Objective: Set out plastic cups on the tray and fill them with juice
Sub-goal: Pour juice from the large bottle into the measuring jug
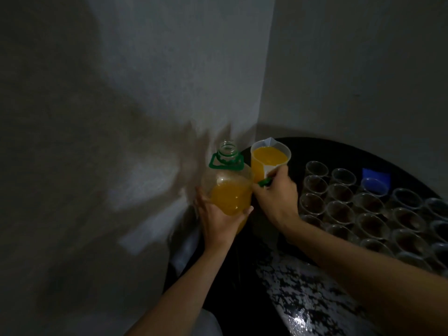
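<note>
Fingers of left hand spread and curled round lower body of clear plastic bottle, uncapped, green carry ring at neck, roughly half full of orange juice. Fingers of right hand curled at white handle of translucent plastic jug, small green piece at fingertips. Jug nearly full of juice, at bottle's 3 o'clock, just beside it. Empty clear plastic cups in rows on dark round tray, 3 to 5 o'clock of right hand. Blue object at 2 o'clock.
</note>
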### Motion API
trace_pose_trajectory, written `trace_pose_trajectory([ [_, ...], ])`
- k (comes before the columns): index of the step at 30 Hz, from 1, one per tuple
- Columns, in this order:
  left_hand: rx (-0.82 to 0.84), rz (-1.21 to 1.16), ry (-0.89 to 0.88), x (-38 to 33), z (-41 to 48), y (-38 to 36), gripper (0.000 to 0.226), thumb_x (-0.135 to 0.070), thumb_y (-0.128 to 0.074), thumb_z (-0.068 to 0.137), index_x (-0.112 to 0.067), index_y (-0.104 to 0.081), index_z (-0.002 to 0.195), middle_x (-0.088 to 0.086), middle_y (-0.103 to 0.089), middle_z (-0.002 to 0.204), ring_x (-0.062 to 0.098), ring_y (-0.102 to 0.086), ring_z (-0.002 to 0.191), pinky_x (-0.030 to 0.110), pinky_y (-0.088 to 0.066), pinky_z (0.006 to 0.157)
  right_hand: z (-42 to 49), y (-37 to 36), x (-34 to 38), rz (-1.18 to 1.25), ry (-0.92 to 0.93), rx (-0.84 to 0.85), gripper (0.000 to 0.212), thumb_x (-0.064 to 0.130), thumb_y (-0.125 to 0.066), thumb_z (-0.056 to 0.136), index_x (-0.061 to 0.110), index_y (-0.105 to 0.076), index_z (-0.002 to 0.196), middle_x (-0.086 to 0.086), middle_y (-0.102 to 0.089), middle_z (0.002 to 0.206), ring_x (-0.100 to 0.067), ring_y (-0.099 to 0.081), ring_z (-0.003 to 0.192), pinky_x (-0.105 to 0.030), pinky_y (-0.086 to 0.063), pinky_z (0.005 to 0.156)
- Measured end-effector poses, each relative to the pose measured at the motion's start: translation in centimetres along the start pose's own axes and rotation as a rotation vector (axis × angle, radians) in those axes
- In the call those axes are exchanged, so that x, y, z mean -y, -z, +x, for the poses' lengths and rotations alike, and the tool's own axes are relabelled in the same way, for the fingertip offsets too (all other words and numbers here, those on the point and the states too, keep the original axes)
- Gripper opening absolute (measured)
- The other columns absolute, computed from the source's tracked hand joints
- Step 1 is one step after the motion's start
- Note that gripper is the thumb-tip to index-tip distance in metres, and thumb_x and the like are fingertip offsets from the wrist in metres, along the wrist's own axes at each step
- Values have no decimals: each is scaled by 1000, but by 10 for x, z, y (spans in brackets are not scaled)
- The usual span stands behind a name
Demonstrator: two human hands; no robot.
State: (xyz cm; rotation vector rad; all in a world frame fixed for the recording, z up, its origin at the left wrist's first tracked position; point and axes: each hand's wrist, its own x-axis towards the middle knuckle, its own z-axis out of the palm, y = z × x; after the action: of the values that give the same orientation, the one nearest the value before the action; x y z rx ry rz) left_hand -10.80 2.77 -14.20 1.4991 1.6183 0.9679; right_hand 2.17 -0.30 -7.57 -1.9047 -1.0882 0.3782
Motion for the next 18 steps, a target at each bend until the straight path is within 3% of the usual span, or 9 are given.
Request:
trace_pose_trajectory([
  [3,-2,-35,-7,-13,-3,7,153,-57,-94,49,-26,6,160,6,-10,165,31,-15,153,55,-27,121,19,14,29,143,25,-95,39,28,-76,87,22,-44,107,14,-53,90,-1,-56,81,-11,-42,62],
  [5,-31,-63,-76,-22,-2,11,149,-56,-94,50,-30,3,160,2,-12,165,28,-16,153,54,-28,121,29,20,48,241,68,-99,40,25,-75,89,19,-49,119,17,-52,93,2,-56,84,-8,-43,62],
  [8,-74,-45,-192,-36,2,17,138,-58,-92,53,-27,-9,160,-1,-20,161,23,-22,150,50,-33,119,38,24,71,299,159,0,48,27,-71,92,17,-53,135,15,-61,108,7,-58,92,-6,-48,71],
  [11,-87,-36,-250,-50,11,22,129,-63,-88,56,-20,-22,157,0,-29,156,21,-33,145,45,-39,116,39,21,81,259,290,109,49,29,-69,93,19,-56,139,6,-64,122,-2,-60,109,-17,-54,88],
  [14,-92,-70,-252,-60,18,24,122,-75,-76,51,-18,-36,151,1,-40,152,22,-41,140,45,-42,113,42,15,84,197,353,193,49,25,-71,92,17,-57,139,0,-64,126,-6,-59,114,-11,-52,84],
  [16,-87,-118,-237,-63,20,24,109,-70,-78,51,-21,-46,143,1,-52,143,23,-48,133,44,-44,111,44,12,84,159,352,242,52,24,-72,91,16,-56,140,-1,-64,126,-8,-59,113,-7,-48,80],
  [18,-84,-124,-253,-64,21,25,88,-52,-88,60,-18,-56,135,1,-61,131,22,-53,125,40,-45,109,46,13,80,154,352,272,53,23,-73,91,16,-55,140,-2,-63,126,-8,-58,113,-7,-48,81],
])
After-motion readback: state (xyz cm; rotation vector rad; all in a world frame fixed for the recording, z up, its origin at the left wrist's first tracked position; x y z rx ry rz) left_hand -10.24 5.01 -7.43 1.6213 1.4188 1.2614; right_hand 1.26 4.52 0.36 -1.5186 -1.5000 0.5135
